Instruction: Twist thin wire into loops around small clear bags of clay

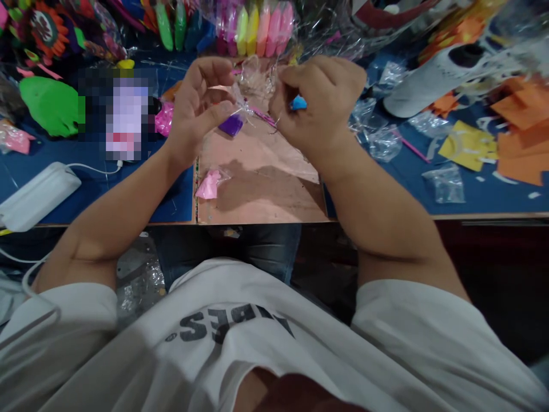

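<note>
My left hand (199,106) is over the left side of the wooden board (266,200). Its fingers are loosely curled, with a gap between them and the thumb. A small purple packet (231,126) with a twisted clear plastic top shows just under the thumb; I cannot tell whether they touch. Across from it, my right hand (323,103) is closed, and a small blue piece (299,103) shows inside its curled fingers. Between the hands are crumpled clear plastic (257,77) and thin pink ties (262,116). A pink packet (209,184) lies near the board's front left.
Bagged coloured clay sticks (257,28) lie at the back. Leftward are a green shape (51,106), a blurred phone (126,120) and a cabled white power bank (40,194). At right are a white cylinder (429,80), orange sheets (523,154) and a yellow sheet (467,146).
</note>
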{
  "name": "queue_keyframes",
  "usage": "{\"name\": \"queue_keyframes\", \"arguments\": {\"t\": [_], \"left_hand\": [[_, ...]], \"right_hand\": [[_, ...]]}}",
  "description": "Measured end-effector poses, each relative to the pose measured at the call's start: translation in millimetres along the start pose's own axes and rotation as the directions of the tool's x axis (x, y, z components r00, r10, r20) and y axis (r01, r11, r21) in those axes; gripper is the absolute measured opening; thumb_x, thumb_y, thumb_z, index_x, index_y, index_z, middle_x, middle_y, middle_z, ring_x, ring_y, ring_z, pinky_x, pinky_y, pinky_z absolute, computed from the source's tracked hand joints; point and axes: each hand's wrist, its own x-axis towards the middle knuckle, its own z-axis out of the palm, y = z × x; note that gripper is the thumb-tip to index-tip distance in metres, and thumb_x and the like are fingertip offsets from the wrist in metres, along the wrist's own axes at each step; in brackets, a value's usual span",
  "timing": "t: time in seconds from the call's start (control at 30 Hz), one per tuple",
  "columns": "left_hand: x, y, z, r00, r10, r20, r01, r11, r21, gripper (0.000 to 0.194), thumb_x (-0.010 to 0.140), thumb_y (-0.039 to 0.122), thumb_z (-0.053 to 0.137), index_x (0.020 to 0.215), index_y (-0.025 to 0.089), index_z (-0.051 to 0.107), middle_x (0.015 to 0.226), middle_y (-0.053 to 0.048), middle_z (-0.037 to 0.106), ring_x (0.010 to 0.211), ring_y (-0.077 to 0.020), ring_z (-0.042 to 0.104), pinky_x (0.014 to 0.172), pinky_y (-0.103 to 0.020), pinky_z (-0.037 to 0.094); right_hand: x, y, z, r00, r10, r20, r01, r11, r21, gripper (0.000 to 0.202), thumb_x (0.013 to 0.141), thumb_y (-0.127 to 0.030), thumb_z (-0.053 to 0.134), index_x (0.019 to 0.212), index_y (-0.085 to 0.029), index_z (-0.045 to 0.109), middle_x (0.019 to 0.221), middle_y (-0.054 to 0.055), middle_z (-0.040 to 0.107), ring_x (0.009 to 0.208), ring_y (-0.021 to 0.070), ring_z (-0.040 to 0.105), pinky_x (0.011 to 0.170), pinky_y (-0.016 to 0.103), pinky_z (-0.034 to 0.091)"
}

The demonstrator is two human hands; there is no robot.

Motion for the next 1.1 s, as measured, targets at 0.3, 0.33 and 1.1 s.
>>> {"name": "queue_keyframes", "arguments": {"t": [0.3,0.33,1.1], "left_hand": [[-10.0,5.0,14.0,0.967,-0.245,0.068,0.251,0.961,-0.114,0.052,0.092,0.082,0.092,0.104,0.034,0.078,0.118,-0.006,0.086,0.111,-0.0333,0.086,0.098,-0.052,0.068],[-10.8,3.5,15.3,0.965,-0.249,0.075,0.257,0.959,-0.118,0.050,0.091,0.079,0.095,0.101,0.033,0.077,0.114,-0.005,0.086,0.107,-0.0326,0.086,0.096,-0.052,0.068],[-6.2,-10.2,25.3,0.981,-0.195,0.009,0.195,0.973,-0.120,0.033,0.078,0.071,0.103,0.101,0.052,0.089,0.084,-0.001,0.082,0.088,-0.0361,0.085,0.082,-0.053,0.068]], "right_hand": [[-5.6,-16.0,28.8,0.979,0.185,-0.091,-0.155,0.952,0.263,0.045,0.111,-0.068,0.063,0.083,-0.033,0.054,0.070,0.000,0.061,0.066,0.0229,0.047,0.072,0.044,0.050],[-5.0,-15.8,30.0,0.980,0.175,-0.100,-0.144,0.955,0.258,0.046,0.112,-0.068,0.062,0.082,-0.033,0.052,0.070,0.000,0.060,0.066,0.0224,0.045,0.071,0.043,0.048],[-2.2,-12.9,25.8,0.957,0.251,0.143,-0.245,0.968,-0.061,0.063,0.121,-0.072,0.049,0.076,-0.031,0.032,0.070,0.002,0.048,0.069,0.0228,0.036,0.076,0.044,0.022]]}}
